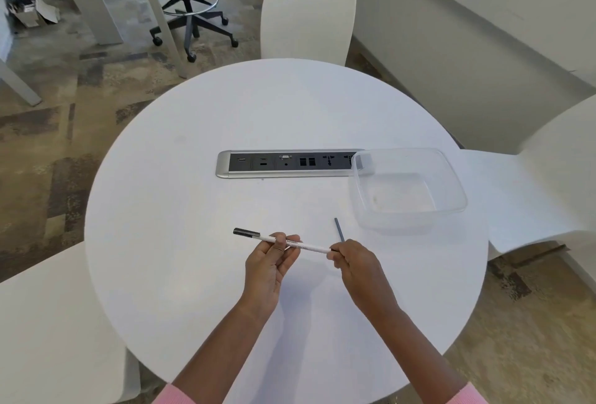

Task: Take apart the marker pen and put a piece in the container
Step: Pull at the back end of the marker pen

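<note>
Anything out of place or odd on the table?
The container sits with one corner over the end of the socket panel. A thin dark rod sticks out by the right hand, which pinches the end of the marker pen; can't tell if the rod is held or lying loose. Nothing spilled.

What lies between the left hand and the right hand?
In the head view, the white barrel of the marker pen spans the gap; the left hand holds its middle and the right hand pinches its end.
</note>
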Demonstrator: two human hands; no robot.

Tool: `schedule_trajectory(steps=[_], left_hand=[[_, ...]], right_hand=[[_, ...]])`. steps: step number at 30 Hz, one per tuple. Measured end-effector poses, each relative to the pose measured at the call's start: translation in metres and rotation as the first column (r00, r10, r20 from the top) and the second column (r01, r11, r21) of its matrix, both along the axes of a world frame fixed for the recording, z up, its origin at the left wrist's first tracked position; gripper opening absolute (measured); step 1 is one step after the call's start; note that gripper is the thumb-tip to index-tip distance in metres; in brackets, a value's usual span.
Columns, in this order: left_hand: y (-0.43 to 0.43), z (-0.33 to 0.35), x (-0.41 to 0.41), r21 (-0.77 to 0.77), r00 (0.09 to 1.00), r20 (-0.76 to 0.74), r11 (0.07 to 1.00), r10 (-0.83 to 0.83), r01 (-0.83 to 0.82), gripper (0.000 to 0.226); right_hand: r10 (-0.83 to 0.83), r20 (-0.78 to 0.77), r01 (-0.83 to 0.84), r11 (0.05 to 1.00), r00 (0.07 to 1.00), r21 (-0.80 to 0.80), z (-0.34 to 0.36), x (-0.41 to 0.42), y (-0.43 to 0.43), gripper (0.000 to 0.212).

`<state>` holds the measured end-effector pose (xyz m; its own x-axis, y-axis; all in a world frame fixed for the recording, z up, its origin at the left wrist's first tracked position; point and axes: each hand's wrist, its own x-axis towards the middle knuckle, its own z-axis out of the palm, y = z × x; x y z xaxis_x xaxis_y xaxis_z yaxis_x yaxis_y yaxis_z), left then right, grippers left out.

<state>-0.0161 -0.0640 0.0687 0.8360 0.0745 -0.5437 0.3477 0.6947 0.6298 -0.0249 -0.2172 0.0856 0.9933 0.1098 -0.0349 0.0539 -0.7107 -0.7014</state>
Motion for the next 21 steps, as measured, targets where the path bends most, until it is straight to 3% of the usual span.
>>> schedule_trajectory(steps=[2,4,7,10,13,18,21], left_hand=[[0.001,0.0,0.0,0.034,1.0,0.006,0.999,-0.021,0.021,0.012],[0.001,-0.001,-0.002,0.037,1.0,0.002,0.999,-0.021,0.021,0.011],[0.001,-0.001,-0.003,-0.009,1.0,-0.013,1.0,0.019,-0.019,0.011],[0.001,0.0,-0.003,-0.05,0.999,-0.032,0.998,0.04,-0.042,0.012],[0.0,0.0,-0.004,-0.075,0.999,-0.035,0.996,0.04,-0.042,0.012],[-0.002,0.002,-0.006,-0.054,0.999,-0.014,0.997,0.052,-0.053,0.014],[0.0,0.002,-0.005,0.025,1.0,0.006,0.999,0.025,-0.025,0.012]], right_hand=[[-0.012,-0.186,0.036,0.991,0.983,0.128,0.002,0.001,-0.003,0.025],[-0.028,-0.259,0.089,0.97,0.965,0.228,0.005,0.002,-0.004,0.029],[-0.036,-0.095,0.055,0.975,0.995,0.213,0.009,-0.002,-0.003,0.013],[-0.029,0.124,0.019,0.997,0.992,0.08,0.005,-0.007,0.0,0.016],[-0.017,0.243,0.027,0.999,0.97,-0.038,0.002,-0.009,0.002,0.014],[0.016,0.241,0.018,0.99,0.97,-0.138,0.002,-0.006,0.004,0.006],[0.02,0.11,-0.012,0.997,0.994,-0.073,0.003,-0.007,0.003,0.01]])
